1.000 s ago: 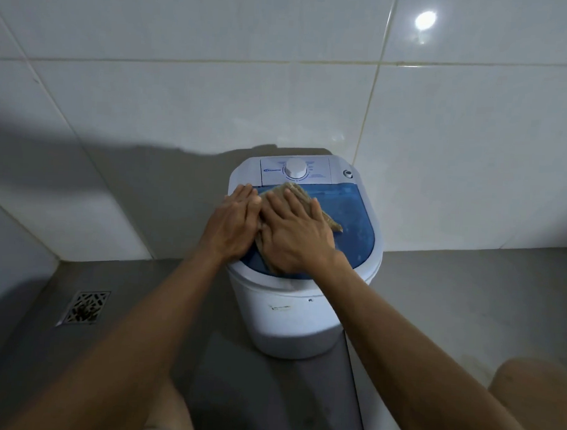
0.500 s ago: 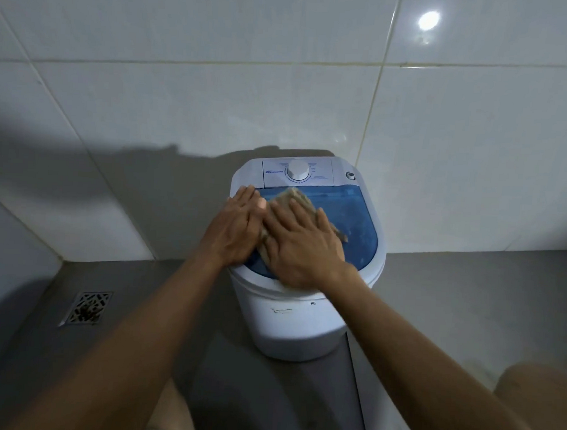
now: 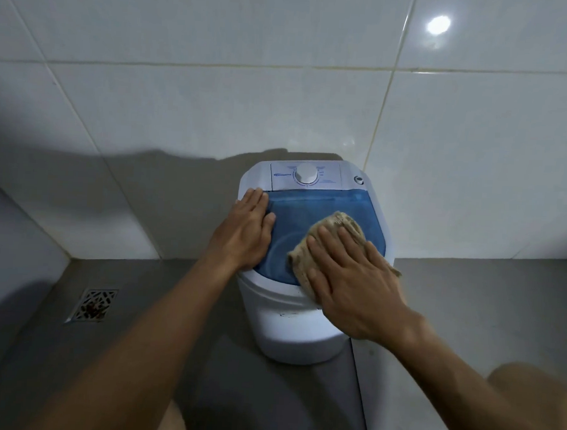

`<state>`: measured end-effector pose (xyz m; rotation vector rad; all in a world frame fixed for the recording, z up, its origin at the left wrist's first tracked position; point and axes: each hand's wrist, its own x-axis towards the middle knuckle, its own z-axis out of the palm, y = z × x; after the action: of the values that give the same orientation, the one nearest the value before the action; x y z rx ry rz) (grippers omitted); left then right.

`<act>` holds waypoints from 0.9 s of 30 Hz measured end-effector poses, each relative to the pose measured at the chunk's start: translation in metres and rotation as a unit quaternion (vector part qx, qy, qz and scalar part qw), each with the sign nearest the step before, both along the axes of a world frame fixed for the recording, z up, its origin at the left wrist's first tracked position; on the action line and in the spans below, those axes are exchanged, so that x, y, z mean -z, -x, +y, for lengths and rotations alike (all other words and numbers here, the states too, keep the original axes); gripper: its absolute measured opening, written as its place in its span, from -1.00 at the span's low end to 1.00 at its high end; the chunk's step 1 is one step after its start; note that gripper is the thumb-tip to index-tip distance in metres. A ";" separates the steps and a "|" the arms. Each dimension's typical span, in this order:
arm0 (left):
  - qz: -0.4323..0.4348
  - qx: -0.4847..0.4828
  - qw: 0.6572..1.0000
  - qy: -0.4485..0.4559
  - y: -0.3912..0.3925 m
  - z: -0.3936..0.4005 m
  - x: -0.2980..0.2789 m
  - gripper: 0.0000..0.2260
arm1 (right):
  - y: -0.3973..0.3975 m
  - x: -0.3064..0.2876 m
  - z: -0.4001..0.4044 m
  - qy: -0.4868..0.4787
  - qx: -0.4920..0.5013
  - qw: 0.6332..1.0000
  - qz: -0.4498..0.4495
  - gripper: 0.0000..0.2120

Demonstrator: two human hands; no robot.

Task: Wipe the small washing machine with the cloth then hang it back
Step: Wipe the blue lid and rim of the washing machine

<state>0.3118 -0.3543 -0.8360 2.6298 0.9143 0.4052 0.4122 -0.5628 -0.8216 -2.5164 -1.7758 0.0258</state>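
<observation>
The small washing machine [image 3: 298, 314] stands on the grey floor [image 3: 467, 323] against the tiled wall [image 3: 216, 96], and everything else is placed from it. The cloth [image 3: 332, 237], a crumpled tan rag, lies on the near right part of its blue lid [image 3: 303, 212], pinned under the right hand [image 3: 354, 284], whose grip is wide: fingers straight and flat, pressing rather than clutching. The left hand [image 3: 245, 232] rests flat on the lid's left edge, also open-palmed, bracing the machine. To wipe well, I judge the right hand should keep even downward pressure and sweep in overlapping passes toward the control dial [image 3: 306, 174] at the back, while the left steadies the light tub against sliding. The floor drain [image 3: 93, 305] sits well to the machine's left.
</observation>
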 end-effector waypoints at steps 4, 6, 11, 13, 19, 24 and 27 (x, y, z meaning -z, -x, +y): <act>0.024 0.004 1.000 -0.010 -0.002 -0.002 0.001 -0.51 | -0.019 -0.001 0.041 -0.013 0.044 0.998 0.039 -0.41; 0.036 0.003 0.999 -0.011 -0.003 -0.003 0.000 -0.51 | -0.033 -0.006 0.076 -0.010 0.063 0.995 0.074 -0.42; 0.051 0.004 0.999 -0.001 -0.004 -0.002 0.000 -0.50 | -0.030 -0.003 0.090 0.003 0.049 0.996 0.073 -0.46; 0.047 0.006 0.999 -0.004 -0.004 -0.001 0.000 -0.51 | -0.015 -0.001 0.062 -0.015 0.030 0.998 0.060 -0.45; 0.026 0.001 1.000 -0.015 -0.002 0.001 0.002 -0.54 | 0.016 0.001 -0.004 -0.007 0.034 0.999 0.033 -0.44; 0.039 0.002 0.999 -0.013 -0.002 -0.001 0.002 -0.52 | -0.033 -0.007 0.069 -0.028 0.067 0.993 0.088 -0.46; 0.032 -0.001 0.999 -0.008 -0.002 -0.003 0.000 -0.53 | -0.046 -0.010 0.095 -0.006 0.095 0.990 0.100 -0.45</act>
<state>0.3142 -0.3568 -0.8362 2.6698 0.9366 0.3321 0.4586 -0.4676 -0.8114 -2.5599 -1.4535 0.2483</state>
